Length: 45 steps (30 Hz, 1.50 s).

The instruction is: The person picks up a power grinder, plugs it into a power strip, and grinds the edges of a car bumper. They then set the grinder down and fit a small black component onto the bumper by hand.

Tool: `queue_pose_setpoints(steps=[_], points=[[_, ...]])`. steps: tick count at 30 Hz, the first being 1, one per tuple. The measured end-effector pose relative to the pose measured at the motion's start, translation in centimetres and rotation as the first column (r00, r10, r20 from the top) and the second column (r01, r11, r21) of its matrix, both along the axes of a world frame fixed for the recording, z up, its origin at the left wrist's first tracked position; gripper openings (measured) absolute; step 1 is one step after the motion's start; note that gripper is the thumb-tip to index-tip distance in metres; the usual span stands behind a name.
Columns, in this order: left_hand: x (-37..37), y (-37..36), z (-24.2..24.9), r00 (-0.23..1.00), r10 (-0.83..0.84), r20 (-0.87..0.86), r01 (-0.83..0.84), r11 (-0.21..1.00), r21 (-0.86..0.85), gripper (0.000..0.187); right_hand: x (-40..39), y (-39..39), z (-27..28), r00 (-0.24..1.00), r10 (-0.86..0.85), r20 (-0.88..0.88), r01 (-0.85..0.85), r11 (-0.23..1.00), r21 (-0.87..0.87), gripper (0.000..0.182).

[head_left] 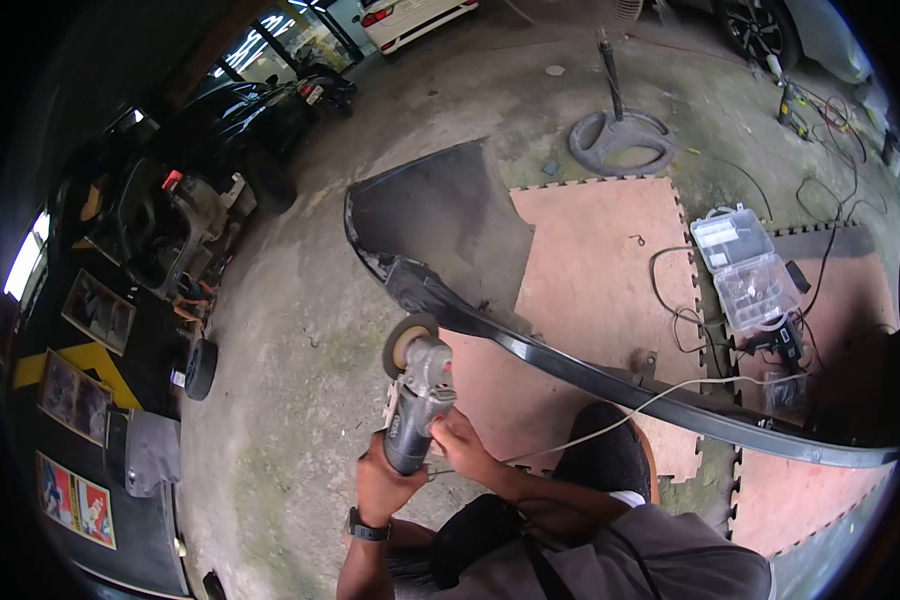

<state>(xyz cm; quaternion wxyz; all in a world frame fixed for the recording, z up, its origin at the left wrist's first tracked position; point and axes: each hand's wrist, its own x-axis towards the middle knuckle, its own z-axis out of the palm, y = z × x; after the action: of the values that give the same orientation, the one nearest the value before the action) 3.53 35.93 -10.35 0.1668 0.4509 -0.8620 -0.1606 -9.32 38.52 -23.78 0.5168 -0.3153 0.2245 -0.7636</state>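
Note:
An angle grinder [415, 415] with a round disc [411, 340] is held in front of me, its head pointing away. My left hand [388, 484], with a watch [369, 526] on the wrist, wraps round the rear of the grinder's body. From the right side, my right hand [460, 446] grips the body a little further forward. The disc overlaps the near edge of a dark car body panel [435, 215] in this view. That panel has a broad sanded-looking end and a long curved rail [590, 380] running to the right. A pale cord [620, 420] crosses the rail.
Pink foam mats [605, 250] lie under the panel. A clear plastic case [755, 285] stands open at right, near a black power tool [785, 345] and loose cables. Beyond are a fan's round base [622, 145] and parked cars [415, 20]. Framed pictures [75, 500] line the left.

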Motion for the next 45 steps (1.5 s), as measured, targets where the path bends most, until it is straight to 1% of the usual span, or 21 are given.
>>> queue_pose_setpoints(steps=[1,5,11,12,14,18,21,22,23,25,26,27,28,30,31,33,34,37,40,41,45], points=[[-0.1,-0.1,-0.4,1.0,0.01,-0.014,-0.01,1.0,-0.004,0.062,0.1,-0.2,-1.3,0.998,0.068,0.006,-0.068,0.993,0.096,0.045],[-0.7,-0.1,-0.1,0.997,-0.003,-0.073,0.002,1.0,-0.014,0.063,-0.3,-0.5,1.9,0.988,-0.123,0.09,0.133,0.985,-0.11,0.045],[-0.1,-1.3,-0.2,0.971,-0.061,-0.23,0.054,0.998,-0.037,0.065,-2.0,-1.3,3.8,0.959,-0.209,-0.189,0.179,0.97,-0.166,0.044],[0.0,-1.6,-1.2,0.963,-0.091,-0.252,0.086,0.996,-0.029,0.065,-1.9,-1.4,2.5,0.956,-0.2,-0.215,0.165,0.972,-0.167,0.044],[0.4,-1.6,-3.4,0.97,-0.076,-0.233,0.079,0.997,0.002,0.064,-1.0,-0.9,-1.9,0.984,-0.16,-0.076,0.162,0.987,0.02,0.038],[1.8,-1.2,-8.5,0.966,-0.1,-0.238,0.129,0.986,0.106,0.065,-0.8,1.4,-6.6,0.994,-0.11,-0.029,0.113,0.987,0.118,0.026],[1.9,-1.0,-9.2,0.949,-0.109,-0.296,0.161,0.975,0.156,0.069,-1.5,2.3,-6.7,0.965,-0.181,-0.192,0.202,0.975,0.095,0.027],[1.5,-0.9,-9.1,0.924,-0.126,-0.361,0.206,0.96,0.192,0.069,-2.3,3.0,-5.7,0.937,-0.202,-0.286,0.234,0.969,0.083,0.039],[1.3,-0.7,-9.3,0.894,-0.144,-0.425,0.255,0.942,0.218,0.069,-2.7,2.9,-3.8,0.933,-0.179,-0.311,0.218,0.971,0.094,0.039],[-0.7,0.4,-10.1,0.822,-0.114,-0.558,0.345,0.879,0.33,0.069,-3.3,2.4,0.5,0.9,-0.294,-0.323,0.27,0.956,-0.117,0.059],[-2.5,1.4,-10.2,0.652,-0.093,-0.753,0.477,0.822,0.312,0.069,-3.0,3.3,4.2,0.926,-0.241,-0.291,0.236,0.97,-0.053,0.07],[-3.8,2.0,-10.2,0.439,-0.048,-0.897,0.596,0.763,0.251,0.069,-4.0,3.7,4.9,0.901,-0.234,-0.366,0.232,0.971,-0.049,0.069],[-4.7,2.3,-10.6,0.418,-0.034,-0.908,0.599,0.762,0.247,0.069,-5.6,4.4,6.0,0.758,-0.24,-0.606,0.282,0.959,-0.027,0.069],[-6.5,2.7,-12.2,0.545,-0.069,-0.836,0.696,0.593,0.404,0.064,-7.3,5.3,8.5,0.356,-0.214,-0.91,0.395,0.917,-0.061,0.066],[-7.5,2.9,-12.8,0.524,-0.06,-0.849,0.706,0.588,0.394,0.064,-7.4,5.5,9.6,0.333,-0.203,-0.921,0.393,0.917,-0.06,0.066],[-9.0,3.6,-13.2,0.485,0.007,-0.875,0.791,0.424,0.442,0.053,-7.5,6.2,11.3,0.022,0.027,-0.999,0.483,0.875,0.034,0.064],[-9.7,3.8,-13.4,0.466,0.015,-0.885,0.802,0.414,0.43,0.053,-8.2,6.1,10.4,-0.061,-0.041,-0.997,0.479,0.875,-0.065,0.063],[-12.4,3.8,-13.3,0.428,0.002,-0.904,0.87,0.269,0.412,0.041,-9.2,6.0,12.4,-0.123,0.068,-0.99,0.544,0.839,-0.009,0.061],[-13.3,4.0,-9.6,0.415,0.08,-0.906,0.903,0.086,0.421,0.028,-9.4,5.9,16.4,-0.143,0.061,-0.988,0.577,0.816,-0.034,0.06],[-14.0,4.3,-8.8,0.355,0.094,-0.93,0.915,0.167,0.366,0.027,-9.8,5.9,17.1,-0.129,0.039,-0.991,0.576,0.816,-0.043,0.059],[-15.2,4.2,-7.4,0.352,0.152,-0.924,0.932,0.038,0.361,0.037,-9.0,5.8,20.0,-0.253,0.091,-0.963,0.626,0.775,-0.091,0.06]])
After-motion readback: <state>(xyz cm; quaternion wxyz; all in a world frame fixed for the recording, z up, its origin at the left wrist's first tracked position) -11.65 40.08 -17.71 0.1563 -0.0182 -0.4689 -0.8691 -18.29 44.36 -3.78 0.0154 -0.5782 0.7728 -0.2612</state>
